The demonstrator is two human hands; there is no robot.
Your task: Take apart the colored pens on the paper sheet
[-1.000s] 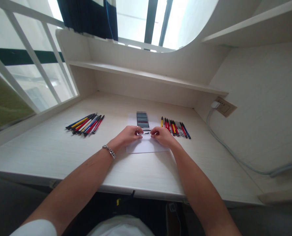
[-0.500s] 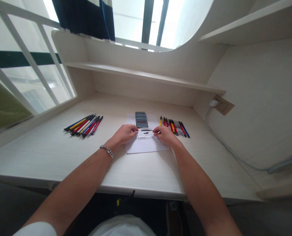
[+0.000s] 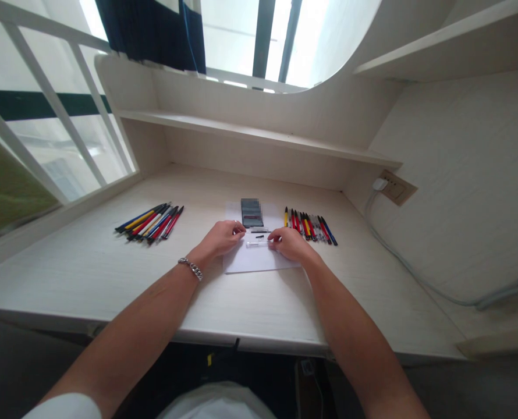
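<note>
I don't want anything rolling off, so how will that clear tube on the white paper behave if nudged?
The clear tube looks slim and tubular, so it would probably roll if nudged. Its see-through wall suggests light, fairly stiff plastic. The flat white paper beneath probably offers little to stop it.

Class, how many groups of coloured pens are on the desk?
2: a multicoloured pen pile at left and a multicoloured pen row at right; individual ones may be hidden.
</note>
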